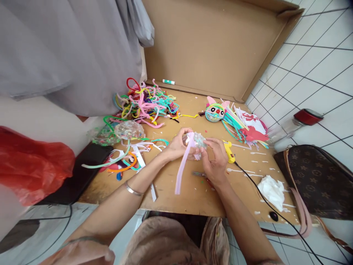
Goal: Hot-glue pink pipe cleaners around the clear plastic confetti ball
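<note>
Over the middle of the table, my left hand is closed around one side of a clear, rounded plastic object with pale bits in it. A flat lilac strip lies across that object and hangs down towards me. On the other side, the bent fingers of my right hand press against the same object; whether they also pinch the strip is hidden. Just beyond my right hand lies a yellow glue gun, partly covered by it. Pliers or a similar small tool rest on the table below the hands.
A tangled heap of fuzzy pipe cleaners sits at back left, near a clear crinkled bundle. A decorated ball with eyes and pink ears stands at back right. A black cord crosses the right side beside crumpled tissue and a brown bag.
</note>
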Available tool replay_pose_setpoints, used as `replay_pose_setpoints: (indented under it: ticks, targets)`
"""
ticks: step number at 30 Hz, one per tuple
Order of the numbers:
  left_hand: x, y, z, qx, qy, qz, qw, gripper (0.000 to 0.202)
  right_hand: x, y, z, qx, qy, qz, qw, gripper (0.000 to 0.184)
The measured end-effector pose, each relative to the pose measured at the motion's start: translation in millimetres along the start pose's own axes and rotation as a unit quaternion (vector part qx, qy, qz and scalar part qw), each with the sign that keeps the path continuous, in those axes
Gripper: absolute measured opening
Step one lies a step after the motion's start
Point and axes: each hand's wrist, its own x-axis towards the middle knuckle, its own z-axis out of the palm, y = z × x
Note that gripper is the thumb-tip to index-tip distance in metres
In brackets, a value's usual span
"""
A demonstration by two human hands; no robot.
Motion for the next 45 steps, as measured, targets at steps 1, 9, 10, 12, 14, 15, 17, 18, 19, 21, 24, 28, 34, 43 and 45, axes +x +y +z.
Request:
replay_pose_setpoints:
  ticks: [1, 9, 10, 12, 14, 15, 17, 18, 19, 21, 24, 28, 34, 43, 45]
  targets:
    - [0.0, -0.3, -0.1, -0.003, -0.002, 0.001, 1.000, 0.070, -0.5, 0.2, -0.1, 0.002, 0.000, -0.001, 1.000, 0.017]
    - [-2.6, 2.4, 4.5, 0.031, -0.004, 0.028, 0.999, 0.067, -5.6, 4.9, 1.4, -0.025, -0.025, -0.048, 0.998, 0.019]
    - [-2.9, 3.6, 4.6, 0.036, -0.006, 0.027, 0.999, 0.067, -5.6, 5.3, 1.3, -0.028, -0.029, -0.054, 0.998, 0.020]
    - [-3.4, 5.8, 4.5, 0.044, -0.007, 0.030, 0.999, 0.066, -5.6, 6.1, 1.0, -0.029, -0.041, -0.062, 0.997, 0.021]
    - [-3.7, 7.3, 4.2, 0.047, -0.003, 0.036, 0.998, 0.064, -6.0, 6.8, 0.7, -0.026, -0.043, -0.065, 0.997, 0.023]
    - [-3.8, 7.6, 4.0, 0.048, 0.001, 0.041, 0.998, 0.062, -6.3, 7.1, 0.7, -0.024, -0.039, -0.067, 0.997, 0.024]
    - [-4.0, 7.6, 3.7, 0.046, 0.003, 0.048, 0.998, 0.060, -7.1, 7.2, 0.8, -0.021, -0.033, -0.071, 0.997, 0.027]
    - [-4.1, 7.4, 3.6, 0.044, 0.002, 0.049, 0.998, 0.060, -7.4, 6.8, 0.8, -0.018, -0.031, -0.071, 0.997, 0.028]
    - [-4.2, 7.0, 3.6, 0.042, -0.003, 0.048, 0.998, 0.061, -7.5, 6.0, 0.6, -0.013, -0.034, -0.067, 0.997, 0.029]
    - [-4.1, 5.9, 3.7, 0.034, -0.015, 0.041, 0.998, 0.062, -7.2, 4.3, -0.3, 0.001, -0.045, -0.052, 0.998, 0.030]
    - [-2.9, 4.2, 3.7, 0.006, -0.026, 0.024, 0.999, 0.065, -4.1, 7.0, -3.8, 0.026, -0.061, -0.025, 0.997, 0.028]
    - [0.6, 4.3, 1.0, -0.061, 0.020, 0.001, 0.998, 0.068, 5.2, 33.1, -17.2, -0.002, 0.036, 0.090, 0.995, 0.023]
    - [4.7, 5.7, -5.7, -0.207, 0.053, -0.008, 0.977, 0.059, 16.5, 69.4, -40.0, -0.257, -0.053, 0.356, 0.897, 0.036]
    - [8.5, -6.6, -4.3, -0.173, 0.070, -0.004, 0.983, 0.060, 11.6, 59.6, -22.5, -0.404, -0.279, 0.411, 0.768, 0.062]
    - [8.4, -7.2, -4.3, -0.161, 0.056, 0.000, 0.985, 0.058, 11.3, 65.4, -24.6, -0.388, -0.269, 0.418, 0.776, 0.055]
